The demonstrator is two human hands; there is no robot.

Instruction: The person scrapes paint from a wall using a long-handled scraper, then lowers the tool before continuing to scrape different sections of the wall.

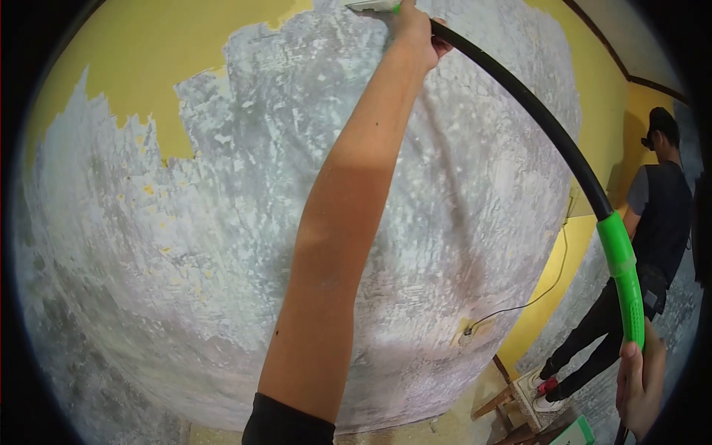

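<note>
My left hand [415, 37] reaches high up the wall, its fingers wrapped round the upper end of a long-handled scraper. The scraper's black pole [538, 111] arcs down to the right in this view and ends in a green grip [623, 274]. Low at the right, my right hand [641, 386] is closed on the bottom of that grip. A flat metal blade [371, 6] at the scraper's head is against or very near the wall; the top edge partly cuts it off. Around it the wall [259, 170] is patchy grey and white, with yellow paint [163, 52] at the upper left.
Another person [656, 215] stands to the right on a wooden stool [530, 404]. A black cord [530, 300] runs from a wall outlet [466, 331] up along the yellow strip. Something green [578, 430] lies at the bottom right. Debris [445, 426] dusts the floor.
</note>
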